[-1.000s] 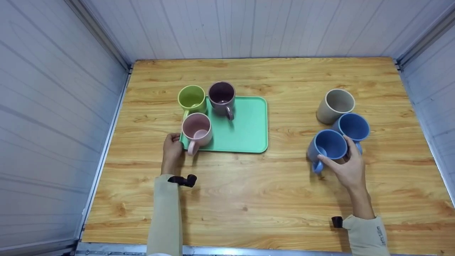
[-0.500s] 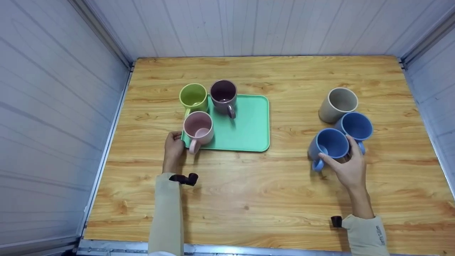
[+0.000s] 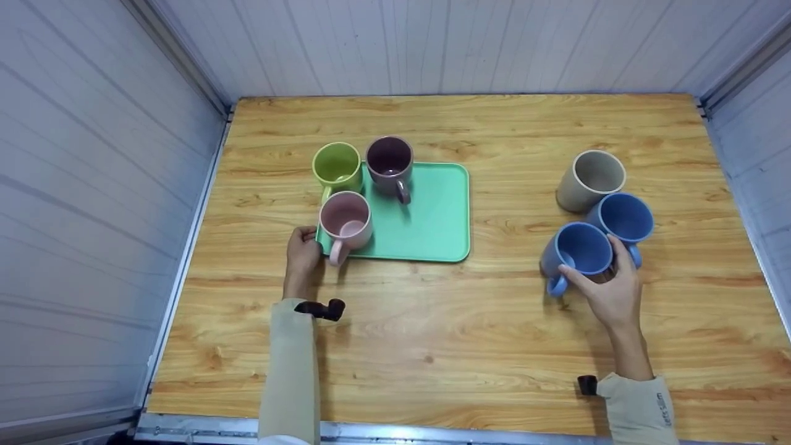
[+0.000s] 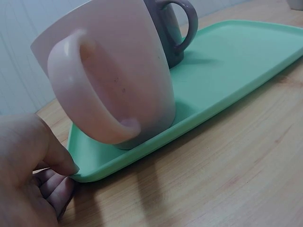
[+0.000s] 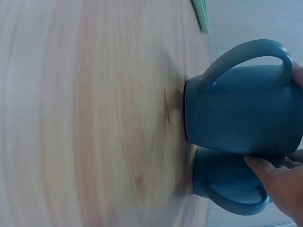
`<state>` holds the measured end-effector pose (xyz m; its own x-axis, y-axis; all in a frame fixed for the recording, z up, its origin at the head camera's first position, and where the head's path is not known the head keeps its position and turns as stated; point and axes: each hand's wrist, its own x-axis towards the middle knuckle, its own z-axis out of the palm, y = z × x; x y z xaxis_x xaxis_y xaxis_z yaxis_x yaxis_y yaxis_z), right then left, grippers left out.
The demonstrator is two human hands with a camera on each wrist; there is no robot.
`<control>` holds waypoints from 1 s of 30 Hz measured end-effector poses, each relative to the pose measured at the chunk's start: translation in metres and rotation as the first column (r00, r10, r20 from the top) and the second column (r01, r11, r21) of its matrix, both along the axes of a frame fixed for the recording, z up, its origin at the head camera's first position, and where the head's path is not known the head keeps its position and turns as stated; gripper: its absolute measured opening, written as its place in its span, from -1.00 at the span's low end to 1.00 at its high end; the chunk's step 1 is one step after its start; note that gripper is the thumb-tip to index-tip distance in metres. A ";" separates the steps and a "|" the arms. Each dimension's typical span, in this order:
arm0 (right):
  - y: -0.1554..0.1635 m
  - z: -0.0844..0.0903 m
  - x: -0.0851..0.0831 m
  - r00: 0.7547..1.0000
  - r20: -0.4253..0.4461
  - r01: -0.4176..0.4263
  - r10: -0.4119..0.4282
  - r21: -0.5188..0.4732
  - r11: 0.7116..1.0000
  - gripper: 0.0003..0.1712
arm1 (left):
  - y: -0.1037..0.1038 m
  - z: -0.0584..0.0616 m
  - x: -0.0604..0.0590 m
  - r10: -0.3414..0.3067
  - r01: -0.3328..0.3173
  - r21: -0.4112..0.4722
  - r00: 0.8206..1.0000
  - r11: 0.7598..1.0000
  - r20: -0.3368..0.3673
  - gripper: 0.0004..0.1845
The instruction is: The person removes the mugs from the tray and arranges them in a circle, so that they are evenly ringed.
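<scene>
The near blue mug [image 3: 575, 253] is gripped by your right hand [image 3: 615, 298]; your left hand [image 3: 302, 254] pinches the tray [image 3: 432, 216], probably for steadiness.

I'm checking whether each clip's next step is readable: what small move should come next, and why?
Probably carry the nearer blue mug toward the bare right side of the green tray: the right hand grips that mug; the left hand holds the tray's corner.

Observed wood-grain table [image 3: 426, 334] bearing green tray [image 3: 432, 213] at left hand [image 3: 303, 254]; blue mug [image 3: 581, 250] gripped by right hand [image 3: 612, 295]; second blue mug [image 3: 626, 215] just beyond; beige cup [image 3: 581, 188] farther out.
</scene>
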<state>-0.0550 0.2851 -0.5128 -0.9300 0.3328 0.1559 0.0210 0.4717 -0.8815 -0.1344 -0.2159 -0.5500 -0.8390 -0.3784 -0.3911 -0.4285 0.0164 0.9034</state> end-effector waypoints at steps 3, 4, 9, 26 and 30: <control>0.002 0.000 0.000 1.000 -0.004 0.007 -0.007 -0.013 1.000 0.04 | 0.001 0.000 0.000 0.005 -0.005 0.017 1.000 1.000 -0.006 -0.61; 0.002 0.000 0.000 1.000 -0.006 0.008 -0.008 -0.021 1.000 0.04 | 0.001 0.000 0.000 0.006 -0.006 0.024 1.000 1.000 -0.007 -0.61; 0.002 0.005 0.002 1.000 0.002 0.013 -0.013 -0.040 0.999 0.03 | 0.000 0.000 0.000 -0.011 0.012 0.010 1.000 1.000 -0.004 -0.60; 0.007 0.008 0.007 0.999 0.025 0.048 -0.048 -0.010 0.999 0.02 | 0.001 0.001 -0.001 0.044 -0.045 0.076 0.999 0.996 0.013 -0.60; 0.013 0.000 0.007 0.996 0.058 0.067 -0.066 -0.013 0.998 0.04 | 0.002 0.001 -0.001 0.042 -0.043 0.067 0.999 0.997 0.018 -0.60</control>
<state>-0.0475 0.2983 -0.5130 -0.9131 0.3958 0.0978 0.1022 0.4545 -0.8849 -0.1354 -0.2142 -0.5489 -0.8161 -0.3858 -0.4303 -0.4423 -0.0624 0.8947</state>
